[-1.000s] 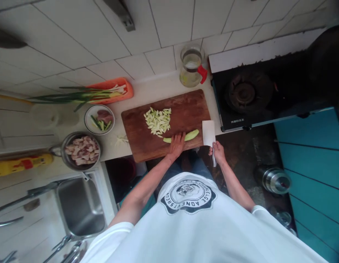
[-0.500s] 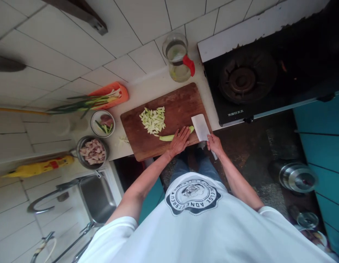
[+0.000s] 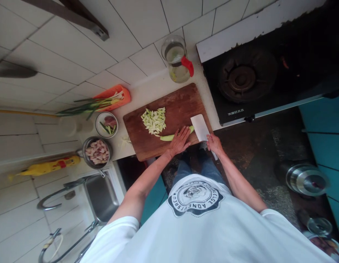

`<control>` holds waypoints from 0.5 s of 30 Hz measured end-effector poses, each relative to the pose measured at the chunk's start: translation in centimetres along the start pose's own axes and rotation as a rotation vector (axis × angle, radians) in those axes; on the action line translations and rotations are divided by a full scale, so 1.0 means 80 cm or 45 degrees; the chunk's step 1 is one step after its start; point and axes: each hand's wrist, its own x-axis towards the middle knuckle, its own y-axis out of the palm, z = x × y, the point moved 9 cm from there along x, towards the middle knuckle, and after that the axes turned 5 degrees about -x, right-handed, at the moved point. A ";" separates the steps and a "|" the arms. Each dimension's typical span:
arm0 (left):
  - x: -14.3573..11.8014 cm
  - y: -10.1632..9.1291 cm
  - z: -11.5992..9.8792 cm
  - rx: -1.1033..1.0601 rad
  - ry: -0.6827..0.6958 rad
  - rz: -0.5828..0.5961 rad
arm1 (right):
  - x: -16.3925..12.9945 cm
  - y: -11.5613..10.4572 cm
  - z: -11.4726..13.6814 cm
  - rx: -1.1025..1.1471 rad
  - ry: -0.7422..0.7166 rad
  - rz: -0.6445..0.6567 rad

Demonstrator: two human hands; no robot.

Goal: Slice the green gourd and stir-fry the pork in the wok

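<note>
A long pale green vegetable strip point(image 3: 167, 138) lies along the near side of the brown wooden cutting board point(image 3: 180, 102). My left hand point(image 3: 179, 140) rests flat across it, fingers stretched out, hiding its middle. In my right hand point(image 3: 214, 143) is the handle of a cleaver point(image 3: 200, 127), with my fingers closed round it. The broad blade lies over the right part of the board, close beside the strip's right end; whether they touch I cannot tell. A pile of cut pale green pieces point(image 3: 153, 120) sits on the board's left half.
Left of the board are a bowl point(image 3: 96, 124) with meat and green pieces, a pan of raw meat chunks point(image 3: 97, 152) and an orange basket point(image 3: 127, 96) with scallions. A glass jug point(image 3: 178, 75) stands behind, a gas stove point(image 3: 240, 78) right, a sink point(image 3: 102, 195) lower left.
The camera view has turned slightly, shifting the left-side things a little to the right in the picture. Both hands, the cleaver and the strip stay nearly where they were on the board.
</note>
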 end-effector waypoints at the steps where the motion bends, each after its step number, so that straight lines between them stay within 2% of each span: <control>1: 0.000 0.000 0.000 0.003 0.003 -0.004 | 0.000 0.001 -0.002 -0.003 0.002 0.003; 15: 0.001 -0.002 0.000 -0.007 0.021 -0.017 | -0.023 0.019 -0.010 -0.147 0.007 0.009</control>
